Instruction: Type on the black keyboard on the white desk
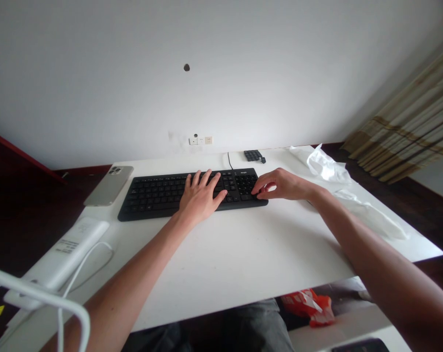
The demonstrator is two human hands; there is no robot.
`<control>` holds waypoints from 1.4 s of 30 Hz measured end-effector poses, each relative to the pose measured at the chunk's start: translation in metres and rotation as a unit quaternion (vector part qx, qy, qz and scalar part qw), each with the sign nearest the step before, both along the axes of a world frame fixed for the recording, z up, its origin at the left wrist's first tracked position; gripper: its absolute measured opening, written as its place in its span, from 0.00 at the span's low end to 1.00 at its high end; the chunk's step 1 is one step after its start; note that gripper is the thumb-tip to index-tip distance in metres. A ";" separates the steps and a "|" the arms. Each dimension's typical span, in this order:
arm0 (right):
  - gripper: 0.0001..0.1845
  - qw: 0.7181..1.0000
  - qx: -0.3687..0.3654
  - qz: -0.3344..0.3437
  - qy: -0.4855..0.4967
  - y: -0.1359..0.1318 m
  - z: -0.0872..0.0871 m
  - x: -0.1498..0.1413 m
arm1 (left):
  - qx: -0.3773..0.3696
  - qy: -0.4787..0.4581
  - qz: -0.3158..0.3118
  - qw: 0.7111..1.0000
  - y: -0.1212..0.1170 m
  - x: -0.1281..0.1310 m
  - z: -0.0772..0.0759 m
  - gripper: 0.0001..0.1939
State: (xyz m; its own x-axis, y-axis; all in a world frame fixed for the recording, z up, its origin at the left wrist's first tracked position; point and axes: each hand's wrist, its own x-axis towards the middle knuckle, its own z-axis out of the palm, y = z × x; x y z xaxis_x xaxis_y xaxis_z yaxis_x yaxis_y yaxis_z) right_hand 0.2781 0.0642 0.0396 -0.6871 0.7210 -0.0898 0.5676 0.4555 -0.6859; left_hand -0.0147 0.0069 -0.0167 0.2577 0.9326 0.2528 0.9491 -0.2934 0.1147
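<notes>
While the desk (214, 274) fills the lower view, the keyboard (155, 193) lies across its far half. Wrap (327, 167): crumpled, at the desk's right side. Left hand (199, 199): palm down on the keyboard, right of centre, fingers spread, grasping nothing. Right hand (284, 184): curled at the number pad (245, 184), thumb and fingers drawn near; cannot tell whether anything is pinched. Phone (109, 187): camera side up, left of the keyboard. Small black gridded piece (252, 155): behind it.
</notes>
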 end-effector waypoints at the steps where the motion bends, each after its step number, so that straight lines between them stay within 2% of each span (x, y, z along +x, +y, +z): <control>1: 0.13 1.000 0.000 -0.001 0.002 0.000 0.000 0.000 | 0.000 0.001 0.001 1.000 0.000 0.000 0.000 0.33; 19: 0.16 1.000 -0.030 0.007 0.004 0.003 0.000 0.002 | -0.009 0.007 0.003 1.000 -0.001 0.001 0.003 0.33; 37: 0.12 0.999 -0.003 -0.002 -0.035 -0.003 0.005 -0.003 | -0.007 0.007 0.001 1.000 -0.002 0.001 0.005 0.32; 42: 0.12 0.998 -0.001 -0.028 -0.052 -0.003 0.005 -0.006 | -0.006 0.011 0.002 1.000 -0.002 0.002 0.006 0.32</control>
State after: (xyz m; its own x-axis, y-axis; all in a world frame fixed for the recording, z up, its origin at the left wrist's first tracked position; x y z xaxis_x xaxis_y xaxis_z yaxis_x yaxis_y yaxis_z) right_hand 0.2725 0.0608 0.0447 -0.6332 0.7573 -0.1601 0.6605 0.4208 -0.6218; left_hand -0.0130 0.0047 -0.0110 0.2590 0.9366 0.2359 0.9526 -0.2880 0.0979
